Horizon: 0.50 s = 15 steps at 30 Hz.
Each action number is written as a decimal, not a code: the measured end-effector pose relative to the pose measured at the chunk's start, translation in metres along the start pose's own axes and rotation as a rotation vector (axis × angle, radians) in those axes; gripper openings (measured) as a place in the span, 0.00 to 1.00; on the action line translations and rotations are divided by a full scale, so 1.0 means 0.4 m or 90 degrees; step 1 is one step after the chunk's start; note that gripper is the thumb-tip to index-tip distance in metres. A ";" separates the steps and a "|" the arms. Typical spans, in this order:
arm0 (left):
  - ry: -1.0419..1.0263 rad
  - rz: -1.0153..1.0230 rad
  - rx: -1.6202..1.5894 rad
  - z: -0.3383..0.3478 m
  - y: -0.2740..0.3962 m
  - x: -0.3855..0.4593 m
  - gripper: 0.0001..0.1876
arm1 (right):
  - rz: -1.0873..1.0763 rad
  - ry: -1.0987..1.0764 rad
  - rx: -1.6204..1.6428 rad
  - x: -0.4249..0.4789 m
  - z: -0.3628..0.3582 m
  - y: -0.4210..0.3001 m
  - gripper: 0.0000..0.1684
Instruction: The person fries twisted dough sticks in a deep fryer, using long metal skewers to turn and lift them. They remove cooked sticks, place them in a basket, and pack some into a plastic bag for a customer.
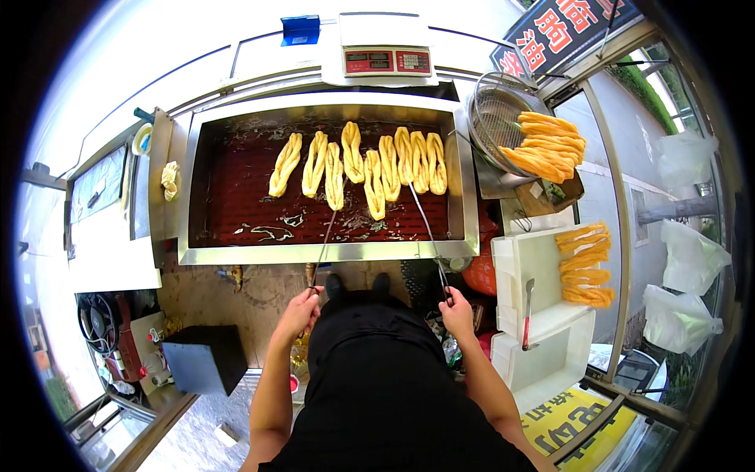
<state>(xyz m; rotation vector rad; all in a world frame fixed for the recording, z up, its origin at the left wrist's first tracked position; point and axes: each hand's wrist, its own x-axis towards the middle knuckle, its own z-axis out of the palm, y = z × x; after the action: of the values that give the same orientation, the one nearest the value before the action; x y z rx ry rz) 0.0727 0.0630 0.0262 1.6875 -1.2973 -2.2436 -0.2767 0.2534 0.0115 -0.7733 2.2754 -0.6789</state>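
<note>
Pale yellow twisted dough sticks (352,152) float side by side in dark oil in a wide steel fryer (330,253). My left hand (302,311) grips a thin metal rod (327,239) in front of the fryer; the rod slopes up over its rim to the middle pieces. A second thin metal rod (426,221) is held in my right hand (457,311); its far end meets the dough right of the middle. The tips in the oil are partly hidden. One dough stick (286,165) floats a little apart at the left of the row.
At the back right, golden fried sticks (545,147) lie on a wire basket (495,118). More sit across a white plastic crate (510,253) with red-handled tongs (527,312). A scale (386,62) stands behind the fryer; a dough lump (170,181) rests on its left ledge.
</note>
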 end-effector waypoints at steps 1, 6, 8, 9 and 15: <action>-0.028 -0.006 0.015 0.012 0.001 0.005 0.19 | 0.008 0.016 -0.003 -0.002 -0.011 0.012 0.25; -0.040 -0.015 0.063 0.043 0.016 0.044 0.20 | 0.040 0.074 -0.009 -0.013 -0.050 0.069 0.25; -0.036 -0.004 0.073 0.049 0.031 0.066 0.20 | 0.047 0.084 -0.007 -0.018 -0.050 0.104 0.25; -0.029 0.002 0.078 0.051 0.035 0.077 0.20 | 0.049 0.080 -0.009 -0.021 -0.050 0.106 0.25; 0.013 0.024 0.110 0.079 0.073 0.140 0.19 | 0.068 0.072 -0.004 -0.021 -0.031 0.137 0.26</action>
<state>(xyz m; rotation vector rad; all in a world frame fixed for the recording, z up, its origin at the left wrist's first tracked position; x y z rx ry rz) 0.0120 0.0347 0.0033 1.7169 -1.5449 -2.1444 -0.2991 0.3004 -0.0115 -0.6258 2.4024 -0.6812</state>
